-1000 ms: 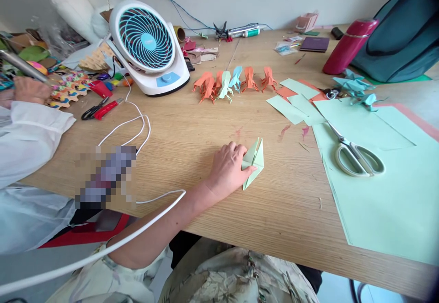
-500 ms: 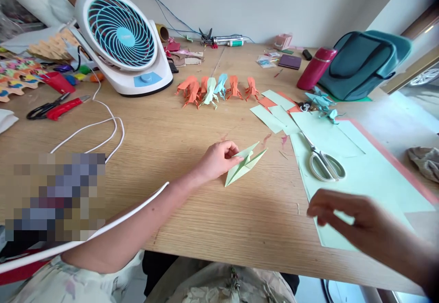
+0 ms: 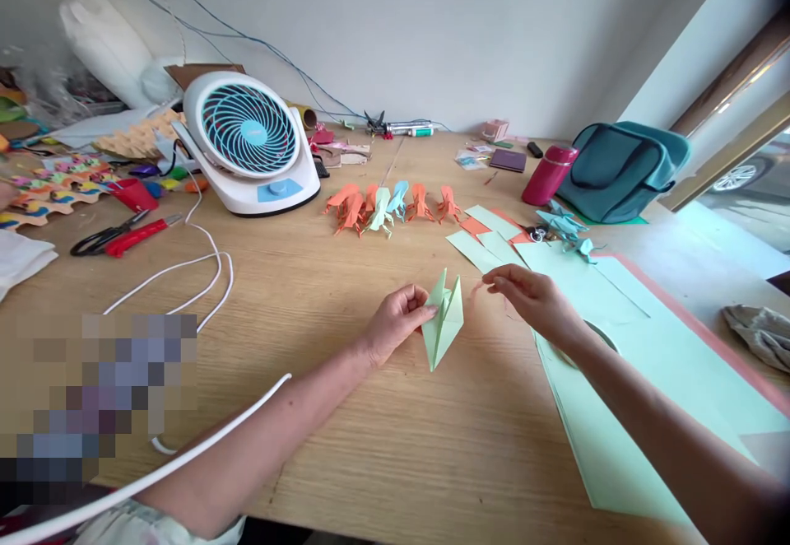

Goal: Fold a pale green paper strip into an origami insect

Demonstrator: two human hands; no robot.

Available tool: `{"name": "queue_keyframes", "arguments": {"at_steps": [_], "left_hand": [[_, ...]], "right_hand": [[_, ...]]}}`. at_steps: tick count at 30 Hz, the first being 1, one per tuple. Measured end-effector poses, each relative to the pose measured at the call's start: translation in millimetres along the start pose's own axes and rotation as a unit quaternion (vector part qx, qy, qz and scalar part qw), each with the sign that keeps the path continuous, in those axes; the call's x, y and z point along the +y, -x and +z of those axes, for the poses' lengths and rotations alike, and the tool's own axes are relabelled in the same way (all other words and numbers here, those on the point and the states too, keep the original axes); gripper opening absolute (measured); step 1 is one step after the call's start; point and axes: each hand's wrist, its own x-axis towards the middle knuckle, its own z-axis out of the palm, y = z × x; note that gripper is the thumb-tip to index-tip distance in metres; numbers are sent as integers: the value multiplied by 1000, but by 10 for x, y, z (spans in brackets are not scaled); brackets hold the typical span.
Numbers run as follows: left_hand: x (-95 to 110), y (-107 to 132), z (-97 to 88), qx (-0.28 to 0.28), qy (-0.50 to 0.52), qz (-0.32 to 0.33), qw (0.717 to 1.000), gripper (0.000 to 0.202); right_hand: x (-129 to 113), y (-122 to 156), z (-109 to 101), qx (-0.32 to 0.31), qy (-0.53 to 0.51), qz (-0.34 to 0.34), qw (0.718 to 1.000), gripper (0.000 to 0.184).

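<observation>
My left hand (image 3: 398,319) pinches a folded pale green paper (image 3: 445,327) by its left side, just above the table. The paper is a diamond shape with two points upward and one sharp point downward. To its right hovers my right hand (image 3: 522,291), thumb and fingers drawn together, apart from the folded paper. Nothing shows between those fingertips. Under my right forearm lie large pale green sheets (image 3: 573,421) and a pair of scissors (image 3: 608,337), mostly hidden by the arm.
Several folded paper figures (image 3: 420,202) stand in a row at mid-table, orange, green and blue. Smaller paper strips (image 3: 470,250) lie right of them. A fan (image 3: 250,137), red-handled tool (image 3: 139,236) and white cable (image 3: 216,261) are left. A pink bottle (image 3: 549,176) and teal bag (image 3: 623,170) stand right.
My right hand has moved left and forward from over the sheets to beside the folded paper. In my left hand, the paper has turned more upright. The view has tilted up.
</observation>
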Motion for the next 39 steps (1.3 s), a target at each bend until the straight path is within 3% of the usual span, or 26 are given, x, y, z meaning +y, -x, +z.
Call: {"name": "queue_keyframes", "arguments": {"at_steps": [3,6,10,16,24,32,35,39], "left_hand": [[-38,-6,-24,20,39,-6,999,36],[-58,-9,-25,22,44,2,999,37],[-70,-6,-29,7,-1,36,999,35],[-116,-31,-51,-1,-10,32,999,36],[-103,-20,-77,-33,-50,40,997,31],[-41,44,-19,10,-127,40,991,22],[-33,61,-18,-9,-137,45,989,24],[-54,78,-15,-25,-178,39,983,25]], "right_hand": [[-146,48,184,-89,-204,40,974,45],[-248,137,441,-184,-243,44,952,46],[-196,168,701,-120,-258,75,956,48],[-59,214,826,-85,-269,87,956,46],[-106,324,853,-80,-204,89,972,43],[-163,381,837,-109,-155,52,981,39],[-197,379,804,-112,-186,51,975,36],[-221,356,757,-51,-286,55,955,30]]}}
